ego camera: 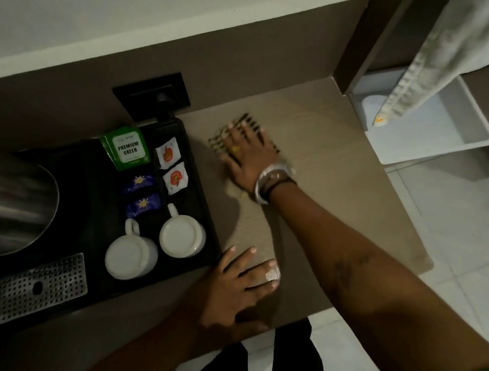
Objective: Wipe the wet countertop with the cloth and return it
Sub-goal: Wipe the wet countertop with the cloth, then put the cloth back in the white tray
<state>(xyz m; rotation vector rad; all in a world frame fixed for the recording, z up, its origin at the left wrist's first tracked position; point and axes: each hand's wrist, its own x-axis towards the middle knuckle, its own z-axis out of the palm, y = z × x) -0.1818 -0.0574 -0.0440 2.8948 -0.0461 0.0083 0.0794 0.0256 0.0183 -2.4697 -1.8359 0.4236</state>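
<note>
- I see the dark-and-yellow striped cloth flat on the tan bench, beside the black tray.
- My right hand presses on it, fingers spread flat, arm outstretched.
- My left hand rests open, palm down, on the bench's near edge.
- The tray holds two white upturned mugs, a green tea packet and sachets.

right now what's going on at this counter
A person is wiping the countertop. The right hand presses flat on a patterned cloth near the back wall, while the left hand rests spread on the counter's front part beside the black tray of mugs and tea packets. The cloth is blurred, so it seems mid-stroke; it has not yet been returned.
</note>
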